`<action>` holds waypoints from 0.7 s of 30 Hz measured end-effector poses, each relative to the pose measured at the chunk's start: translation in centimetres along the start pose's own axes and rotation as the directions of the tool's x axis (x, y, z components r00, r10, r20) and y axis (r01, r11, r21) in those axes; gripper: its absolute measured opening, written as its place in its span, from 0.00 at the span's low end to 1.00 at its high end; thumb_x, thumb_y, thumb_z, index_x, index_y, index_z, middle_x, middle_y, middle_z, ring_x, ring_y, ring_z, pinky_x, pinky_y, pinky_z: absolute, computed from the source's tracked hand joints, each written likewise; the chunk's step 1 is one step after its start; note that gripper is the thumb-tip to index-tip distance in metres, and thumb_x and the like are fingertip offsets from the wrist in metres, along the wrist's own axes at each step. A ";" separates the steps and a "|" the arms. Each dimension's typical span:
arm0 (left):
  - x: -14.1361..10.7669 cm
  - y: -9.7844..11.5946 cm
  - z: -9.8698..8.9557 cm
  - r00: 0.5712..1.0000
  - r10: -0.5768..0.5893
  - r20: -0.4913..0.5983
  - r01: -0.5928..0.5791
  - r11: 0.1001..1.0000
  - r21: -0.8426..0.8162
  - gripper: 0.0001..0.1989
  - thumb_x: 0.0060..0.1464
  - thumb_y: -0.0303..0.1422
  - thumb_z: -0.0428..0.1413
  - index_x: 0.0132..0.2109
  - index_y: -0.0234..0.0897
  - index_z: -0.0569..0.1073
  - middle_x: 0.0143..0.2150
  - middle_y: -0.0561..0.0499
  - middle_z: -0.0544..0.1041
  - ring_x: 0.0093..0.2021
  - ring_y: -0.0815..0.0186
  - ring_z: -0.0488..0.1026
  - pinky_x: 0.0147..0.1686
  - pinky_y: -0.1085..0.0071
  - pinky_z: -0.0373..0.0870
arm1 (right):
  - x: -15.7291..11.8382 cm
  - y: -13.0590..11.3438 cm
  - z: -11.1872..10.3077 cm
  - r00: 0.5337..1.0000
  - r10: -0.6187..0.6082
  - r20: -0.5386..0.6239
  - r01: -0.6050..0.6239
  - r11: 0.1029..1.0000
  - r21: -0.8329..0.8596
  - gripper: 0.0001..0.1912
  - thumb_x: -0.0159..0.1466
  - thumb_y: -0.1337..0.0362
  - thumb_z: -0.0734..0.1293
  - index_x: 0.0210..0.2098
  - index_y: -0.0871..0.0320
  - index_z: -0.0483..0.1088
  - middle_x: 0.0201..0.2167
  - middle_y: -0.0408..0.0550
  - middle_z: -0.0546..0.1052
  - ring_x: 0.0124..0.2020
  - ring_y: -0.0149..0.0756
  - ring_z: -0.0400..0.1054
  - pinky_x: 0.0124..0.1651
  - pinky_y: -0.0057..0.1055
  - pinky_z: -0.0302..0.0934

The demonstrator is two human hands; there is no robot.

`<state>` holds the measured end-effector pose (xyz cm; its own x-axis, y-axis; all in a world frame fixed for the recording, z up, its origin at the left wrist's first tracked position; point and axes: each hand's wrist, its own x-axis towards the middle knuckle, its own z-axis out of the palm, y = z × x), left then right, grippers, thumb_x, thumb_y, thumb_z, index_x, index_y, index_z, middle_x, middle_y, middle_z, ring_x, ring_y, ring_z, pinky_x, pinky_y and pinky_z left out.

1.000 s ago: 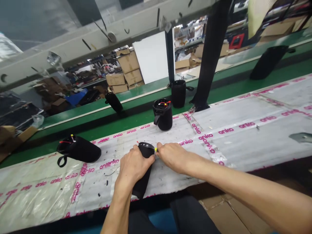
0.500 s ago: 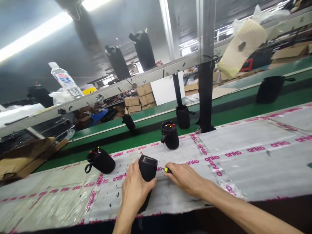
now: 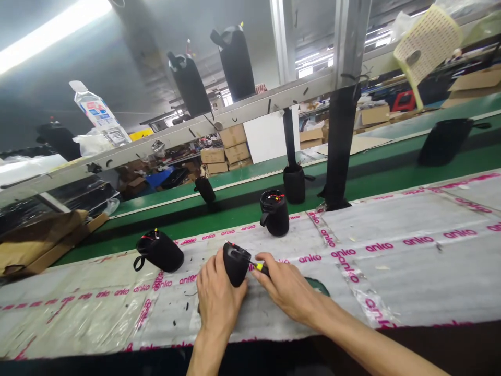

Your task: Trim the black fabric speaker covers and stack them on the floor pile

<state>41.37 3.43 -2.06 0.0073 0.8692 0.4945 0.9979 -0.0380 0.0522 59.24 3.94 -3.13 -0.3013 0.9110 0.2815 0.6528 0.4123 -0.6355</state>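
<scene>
My left hand (image 3: 219,292) is wrapped round a black fabric cylinder (image 3: 235,266), tilted, with a bit of red showing at its top. In my right hand (image 3: 287,290) is a small tool with a yellow and black handle (image 3: 261,268), its thin dark tip touching or very near the cylinder's top edge. Just behind stands an upright black cylinder (image 3: 275,214) with red wires in its open top. Another, with a strap loop, leans at the left (image 3: 161,251).
A green conveyor (image 3: 242,203) runs behind the covered table (image 3: 391,271), carrying several black cylinders. Above it, a metal rail (image 3: 250,110) holds more cylinders and a plastic bottle (image 3: 99,116). A black-wrapped post (image 3: 340,151) rises beyond the table edge. Opened cardboard (image 3: 43,243) lies at left.
The tool in my right hand has moved left to the cylinder's top. The held cylinder has tilted in my left hand. A dark green patch now shows beside my right wrist.
</scene>
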 end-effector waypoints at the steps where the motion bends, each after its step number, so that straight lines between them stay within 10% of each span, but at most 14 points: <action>1: 0.1 0.2 -0.1 0.998 0.007 0.066 -0.006 1.000 -0.016 0.35 0.54 0.38 0.57 0.66 0.35 0.56 0.57 0.40 0.69 0.55 0.53 0.68 0.53 0.60 0.65 | 0.4 -0.2 0.2 1.000 0.006 0.004 -0.006 1.000 -0.004 0.17 0.73 0.55 0.53 0.56 0.56 0.59 0.37 0.49 0.78 0.38 0.45 0.74 0.37 0.33 0.54; 8: 1.6 0.0 -1.4 0.875 0.002 0.485 0.003 1.000 -0.010 0.41 0.50 0.43 0.58 0.68 0.36 0.55 0.58 0.40 0.71 0.52 0.49 0.73 0.47 0.60 0.67 | 0.4 1.2 0.7 0.996 0.078 0.052 -0.073 0.994 -0.086 0.10 0.73 0.61 0.54 0.48 0.57 0.61 0.35 0.49 0.78 0.36 0.43 0.73 0.33 0.32 0.50; 21: 1.7 -0.6 -1.6 0.828 -0.037 0.559 0.087 0.994 -0.062 0.47 0.43 0.40 0.60 0.69 0.40 0.53 0.60 0.43 0.70 0.54 0.50 0.72 0.49 0.62 0.66 | 0.4 2.1 1.7 0.991 0.066 0.113 -0.041 0.976 -0.212 0.07 0.73 0.60 0.55 0.43 0.56 0.61 0.32 0.48 0.78 0.33 0.42 0.73 0.30 0.32 0.45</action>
<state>40.73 4.16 0.12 0.0048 0.9970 -0.0773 0.9888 0.0068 0.1489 59.37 5.11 -5.56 -0.3343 0.9295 0.1554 0.7971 0.3669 -0.4796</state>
